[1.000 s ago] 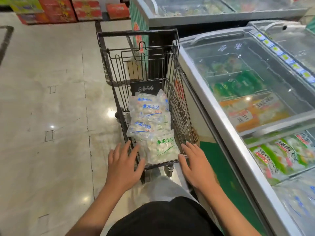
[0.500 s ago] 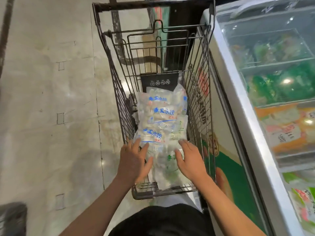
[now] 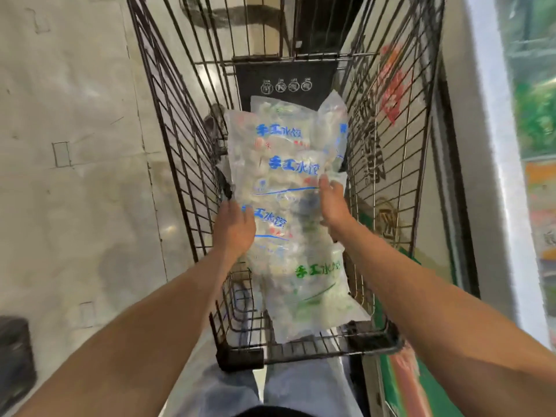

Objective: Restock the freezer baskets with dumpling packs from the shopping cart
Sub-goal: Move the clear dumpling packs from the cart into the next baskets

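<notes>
Both arms reach down into the wire shopping cart [image 3: 186, 145], where a stack of clear dumpling packs [image 3: 285, 182] with blue lettering lies lengthwise along the cart's bottom, one overlapping the next. The nearest pack [image 3: 316, 293], printed in green, sits at the near end of the cart against its lower rim. The left hand [image 3: 233, 228] rests on the left edge of a blue-lettered pack in the middle of the stack, fingers bent over the plastic; whether this grip has closed round the pack or only presses it cannot be told. The right hand [image 3: 332, 203] lies on the right side of the stack, fingers extended against the plastic, so that grip is open. The freezer [image 3: 487, 152] stands just beside the cart on the right, its glass lid blurred.
</notes>
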